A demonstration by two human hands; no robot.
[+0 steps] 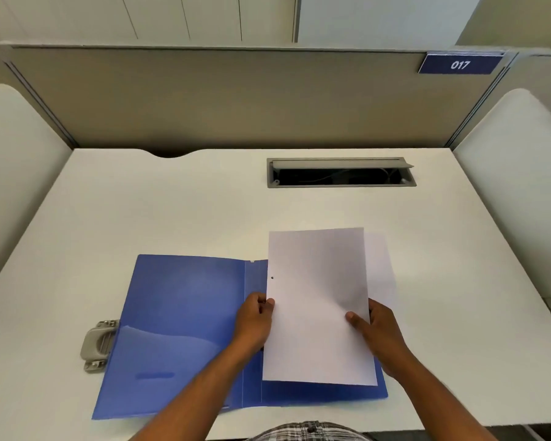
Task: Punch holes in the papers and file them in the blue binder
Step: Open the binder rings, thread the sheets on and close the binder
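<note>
The blue binder (178, 329) lies open on the white desk, its left cover flat and its right half mostly hidden under paper. I hold the white papers (318, 300) above that right half, tilted up a little. One punched hole shows near the papers' left edge. My left hand (255, 323) pinches the left edge of the papers beside the binder's spine. My right hand (376, 335) grips the right edge, thumb on top. The grey hole punch (97, 345) sits at the binder's left edge, partly under the cover.
The white desk (172, 202) has a grey cable tray slot (341, 176) open at the back right. Beige partitions close in the back and both sides. A blue "017" sign (460, 63) hangs on the back partition.
</note>
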